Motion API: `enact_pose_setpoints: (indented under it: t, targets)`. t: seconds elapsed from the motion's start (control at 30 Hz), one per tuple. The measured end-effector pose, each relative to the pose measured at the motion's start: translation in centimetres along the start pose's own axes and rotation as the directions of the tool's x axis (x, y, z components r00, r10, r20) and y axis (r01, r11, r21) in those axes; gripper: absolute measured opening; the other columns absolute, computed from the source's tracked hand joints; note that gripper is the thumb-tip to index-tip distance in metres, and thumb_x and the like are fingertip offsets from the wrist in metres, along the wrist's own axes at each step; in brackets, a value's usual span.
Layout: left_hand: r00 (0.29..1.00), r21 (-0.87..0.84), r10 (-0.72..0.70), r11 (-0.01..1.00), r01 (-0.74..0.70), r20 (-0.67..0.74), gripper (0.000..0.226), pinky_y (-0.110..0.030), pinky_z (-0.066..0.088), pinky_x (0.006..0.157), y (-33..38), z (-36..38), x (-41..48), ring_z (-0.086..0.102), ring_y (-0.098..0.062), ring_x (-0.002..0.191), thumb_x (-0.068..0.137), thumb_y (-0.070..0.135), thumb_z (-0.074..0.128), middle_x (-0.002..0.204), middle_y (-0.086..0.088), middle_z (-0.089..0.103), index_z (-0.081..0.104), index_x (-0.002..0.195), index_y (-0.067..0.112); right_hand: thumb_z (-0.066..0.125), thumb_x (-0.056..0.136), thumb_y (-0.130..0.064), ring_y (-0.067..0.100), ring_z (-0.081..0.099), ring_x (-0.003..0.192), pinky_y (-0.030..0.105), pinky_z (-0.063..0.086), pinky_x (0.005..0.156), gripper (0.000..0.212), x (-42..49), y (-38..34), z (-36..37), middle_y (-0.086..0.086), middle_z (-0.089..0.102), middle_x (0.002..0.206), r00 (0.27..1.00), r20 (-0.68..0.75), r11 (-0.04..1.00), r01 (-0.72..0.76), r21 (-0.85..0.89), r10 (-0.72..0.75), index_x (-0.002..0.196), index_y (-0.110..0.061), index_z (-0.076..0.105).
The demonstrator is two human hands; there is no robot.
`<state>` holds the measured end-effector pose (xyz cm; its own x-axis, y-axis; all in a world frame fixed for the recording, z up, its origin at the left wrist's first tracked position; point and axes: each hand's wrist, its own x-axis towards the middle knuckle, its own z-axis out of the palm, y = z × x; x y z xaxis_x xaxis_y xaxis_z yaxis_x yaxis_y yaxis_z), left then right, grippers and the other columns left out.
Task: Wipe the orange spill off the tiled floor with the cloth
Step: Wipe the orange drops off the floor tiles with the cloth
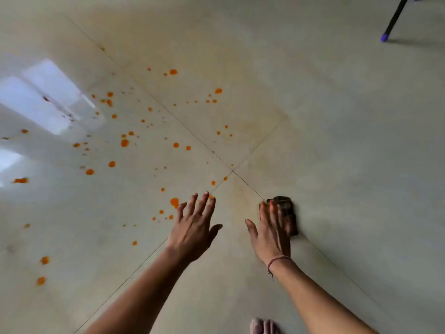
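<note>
Orange drops of the spill (124,142) are scattered over the pale tiled floor (337,141), mostly to the left of the tile joints' crossing. A faint orange smear (240,196) lies between my hands. My right hand (271,227) lies flat with straight fingers on a small dark brown cloth (287,213) and presses it to the floor at lower right of centre. My left hand (193,225) is spread open over the floor, fingers straight, holding nothing, beside a large orange drop (174,202).
A black furniture leg with a purple foot (384,37) stands at the top right. Bright window reflections (45,95) glare on the tiles at left. My bare toes (263,326) show at the bottom edge.
</note>
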<state>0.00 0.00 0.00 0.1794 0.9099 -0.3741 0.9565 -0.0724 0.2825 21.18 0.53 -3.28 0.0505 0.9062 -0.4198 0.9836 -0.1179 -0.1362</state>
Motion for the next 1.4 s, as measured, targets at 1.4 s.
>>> enact_pose_setpoints:
  t: [1.4]
  targets:
    - [0.976, 0.349, 0.211, 0.92, -0.178, -0.058, 0.057, -0.048, -0.009, 0.116, -15.4, 5.8, 10.2, -0.007, -0.027, 0.148, 0.097, 0.016, 0.024, 0.161, 0.001, 0.007, 0.015, 0.153, 0.015, 0.041, 0.094, -0.036, 0.021, 0.018, 0.148, 0.043, 0.012, 0.118, 0.061, 5.3, -10.1, 12.2, 0.002, 0.019, 0.16, 0.908, -0.196, 0.927, 0.374, -0.025, -0.371, 0.151, -0.018, 0.028]
